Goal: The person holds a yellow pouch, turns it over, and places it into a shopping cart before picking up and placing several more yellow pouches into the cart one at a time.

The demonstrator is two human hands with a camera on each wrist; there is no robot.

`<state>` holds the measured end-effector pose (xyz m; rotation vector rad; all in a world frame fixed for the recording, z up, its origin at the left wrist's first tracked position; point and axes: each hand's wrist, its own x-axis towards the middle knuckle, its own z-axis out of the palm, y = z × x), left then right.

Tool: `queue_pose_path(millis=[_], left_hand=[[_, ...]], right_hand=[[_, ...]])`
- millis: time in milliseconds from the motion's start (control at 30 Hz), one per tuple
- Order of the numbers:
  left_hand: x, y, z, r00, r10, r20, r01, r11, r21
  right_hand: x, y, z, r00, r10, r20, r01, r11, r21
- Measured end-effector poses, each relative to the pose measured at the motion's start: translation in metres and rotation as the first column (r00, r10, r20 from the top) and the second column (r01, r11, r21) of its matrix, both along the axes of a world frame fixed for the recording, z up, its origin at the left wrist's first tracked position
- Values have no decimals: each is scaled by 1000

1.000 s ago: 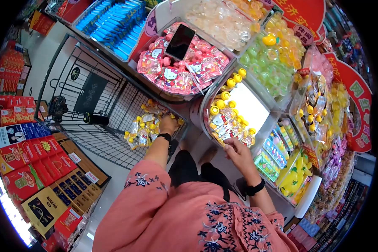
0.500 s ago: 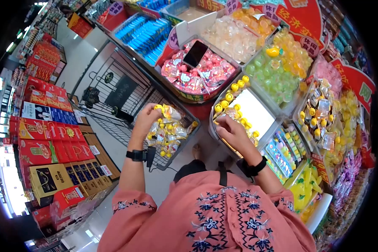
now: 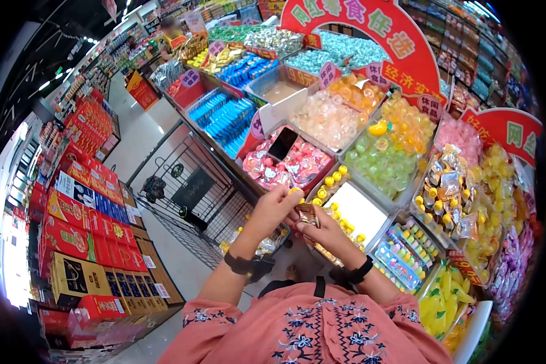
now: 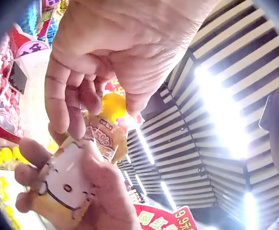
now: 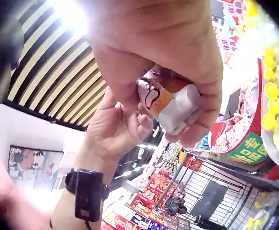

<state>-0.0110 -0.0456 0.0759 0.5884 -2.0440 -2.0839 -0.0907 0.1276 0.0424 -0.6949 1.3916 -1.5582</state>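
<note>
A spouted jelly pouch (image 4: 65, 187) with a white cat face is held up between both hands, in front of the display bins. The right hand (image 3: 329, 235) grips its body, fingers and thumb wrapped round it. At the top, the left hand (image 3: 270, 213) has its thumb and fingers at the yellow cap (image 4: 113, 106), pinching it. In the right wrist view the pouch's bottom end (image 5: 178, 110) pokes out of the right hand. Similar yellow-capped pouches (image 3: 352, 233) fill a bin just beyond the right hand.
A shopping cart (image 3: 194, 185) stands at the left, with yellow-capped pouches (image 3: 268, 245) in its near end. A phone (image 3: 283, 143) lies on pink pouches (image 3: 303, 164). Bins of jelly cups (image 3: 379, 158) continue right. Red gift boxes (image 3: 73, 233) line the far left.
From among the pouches in the cart, the left hand has risen with one and moved right to meet the right hand. The right hand has left the bin's edge and now grips the pouch.
</note>
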Motion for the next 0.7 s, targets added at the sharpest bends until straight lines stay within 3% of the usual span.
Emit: queue_pose_path(millis=[100, 133, 233, 367, 467, 567, 700], left_hand=[[-13, 13, -4, 989, -110, -100, 94, 984, -150], [-18, 16, -8, 966, -163, -202, 121, 972, -202], [-19, 31, 9, 965, -201, -170, 205, 979, 8], [-25, 32, -8, 964, -191, -182, 205, 977, 61], [-21, 36, -4, 980, -140, -139, 172, 951, 257], [-19, 33, -12, 982, -97, -164, 129, 972, 195], [-15, 30, -11, 977, -16, -211, 28, 998, 58]], right_hand=[[-6, 19, -7, 938, -14, 345, 43, 996, -76], [-9, 24, -7, 925, 17, 380, 31, 992, -121], [-14, 35, -4, 896, 80, 437, -6, 986, -169], [-15, 40, -4, 893, 96, 440, -27, 987, -160], [-16, 38, -2, 876, 160, 456, -102, 983, -150], [-13, 34, -10, 870, 109, 481, -59, 991, -118], [-12, 25, -14, 952, -4, 306, 28, 997, -75]])
